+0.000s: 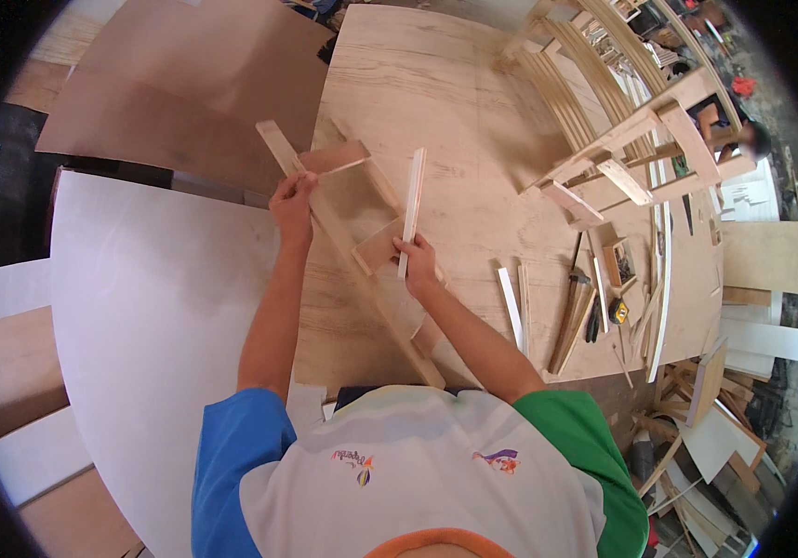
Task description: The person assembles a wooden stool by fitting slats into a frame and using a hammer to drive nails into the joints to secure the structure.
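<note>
A ladder-like wooden frame (388,307), two rails joined by short crosspieces, lies on the plywood tabletop (473,121) in front of me. My left hand (293,206) is closed round its left rail, near the far end and close to a crosspiece. In my right hand (420,265) is a narrow pale wood strip (415,191), pinched near its lower end and pointing away from me. The strip passes above the frame's right rail; whether it touches the rail I cannot tell.
Right of the frame lie two loose strips (511,302), a hammer (578,279), pliers (592,321), a tape measure (618,312) and a small box (620,263). A larger slatted wooden frame (604,158) stands far right. A white panel (157,270) extends left; offcuts (697,456) pile lower right.
</note>
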{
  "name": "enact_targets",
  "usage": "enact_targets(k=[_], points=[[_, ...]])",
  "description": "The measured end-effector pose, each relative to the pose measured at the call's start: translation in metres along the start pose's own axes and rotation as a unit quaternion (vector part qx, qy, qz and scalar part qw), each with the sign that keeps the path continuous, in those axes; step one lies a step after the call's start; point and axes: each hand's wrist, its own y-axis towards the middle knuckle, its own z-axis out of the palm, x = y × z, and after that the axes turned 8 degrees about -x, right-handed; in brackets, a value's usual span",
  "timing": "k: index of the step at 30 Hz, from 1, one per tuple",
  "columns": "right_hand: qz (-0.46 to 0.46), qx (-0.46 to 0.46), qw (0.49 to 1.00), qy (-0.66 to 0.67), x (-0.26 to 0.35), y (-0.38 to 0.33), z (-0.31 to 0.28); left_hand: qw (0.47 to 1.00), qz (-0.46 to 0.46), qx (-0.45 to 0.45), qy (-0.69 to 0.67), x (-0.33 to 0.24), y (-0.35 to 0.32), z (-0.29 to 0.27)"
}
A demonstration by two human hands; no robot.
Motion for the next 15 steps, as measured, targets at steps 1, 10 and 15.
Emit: enact_targets(k=[1,10,15], points=[[-0.012,0.008,1.0,0.019,0.005,-0.004,-0.001,0.999,0.023,-0.001,0.029,-0.017,-0.009,0.006],[-0.153,0.105,0.982,-0.034,0.089,-0.088,-0.023,0.977,0.117,0.048,-0.17,-0.147,-0.102,0.055],[-0.244,0.048,0.911,-0.328,0.118,-0.136,-0.117,0.96,0.238,0.046,-0.138,-0.168,-0.158,0.057]])
